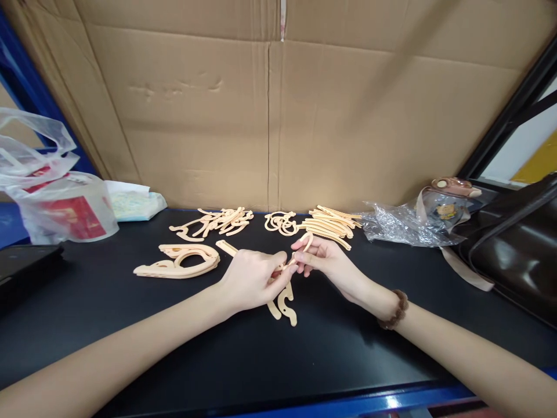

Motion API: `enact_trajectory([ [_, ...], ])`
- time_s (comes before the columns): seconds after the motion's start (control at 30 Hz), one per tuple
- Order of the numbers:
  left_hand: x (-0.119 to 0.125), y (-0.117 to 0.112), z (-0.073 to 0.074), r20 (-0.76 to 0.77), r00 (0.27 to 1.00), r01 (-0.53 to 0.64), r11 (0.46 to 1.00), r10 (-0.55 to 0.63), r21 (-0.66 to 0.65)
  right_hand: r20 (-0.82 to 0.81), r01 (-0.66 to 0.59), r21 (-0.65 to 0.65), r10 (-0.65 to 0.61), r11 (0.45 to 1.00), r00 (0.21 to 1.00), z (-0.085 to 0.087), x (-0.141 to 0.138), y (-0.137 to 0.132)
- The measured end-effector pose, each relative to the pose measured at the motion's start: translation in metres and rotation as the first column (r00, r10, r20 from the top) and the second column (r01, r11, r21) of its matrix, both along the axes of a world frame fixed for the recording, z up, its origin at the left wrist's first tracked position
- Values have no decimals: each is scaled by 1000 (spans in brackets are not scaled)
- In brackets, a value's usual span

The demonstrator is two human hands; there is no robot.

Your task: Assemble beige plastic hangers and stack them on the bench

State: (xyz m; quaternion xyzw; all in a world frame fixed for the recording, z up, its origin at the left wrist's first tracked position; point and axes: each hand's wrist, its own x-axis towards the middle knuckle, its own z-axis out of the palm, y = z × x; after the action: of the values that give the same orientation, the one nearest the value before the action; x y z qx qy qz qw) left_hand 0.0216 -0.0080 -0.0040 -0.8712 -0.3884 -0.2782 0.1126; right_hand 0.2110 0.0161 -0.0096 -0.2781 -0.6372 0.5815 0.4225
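Over the worktop (304,363), the left hand (256,277) is pinching a slender piece (289,265) beside the curved piece (308,240) that the right hand (333,264) is gripping — apparently a fitting step, calling for careful alignment.

Cardboard (195,110) stands at the back, a plastic bag (65,203) at left, a dark bag (517,244) at right.

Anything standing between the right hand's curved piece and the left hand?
Nothing visible: the curved piece, pinched in the right hand, runs down to the left hand; the exact contact is too small to tell.
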Motion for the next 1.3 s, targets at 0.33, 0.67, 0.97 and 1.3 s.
enact_trajectory([
  [0.33, -2, -2, 0, -74, 993, 102, 990, -95, 94, 12, -34, 27, 33, 999, 999, 1, 0, 1],
  [0.67, 0, 1, -6, -112, 994, 7, 991, 8, 130, -3, -15, 71, 15, 997, 1000, 0, -3, -1],
  [0.97, 2, 4, -8, -212, 966, -112, 981, 145, 157, 3, 55, 161, -56, 985, 998, 0, -8, -6],
  [1.3, 2, 1, -3, -184, 982, -48, 999, 49, 7, -13, 62, 106, -61, 992, 998, 0, -9, -2],
])
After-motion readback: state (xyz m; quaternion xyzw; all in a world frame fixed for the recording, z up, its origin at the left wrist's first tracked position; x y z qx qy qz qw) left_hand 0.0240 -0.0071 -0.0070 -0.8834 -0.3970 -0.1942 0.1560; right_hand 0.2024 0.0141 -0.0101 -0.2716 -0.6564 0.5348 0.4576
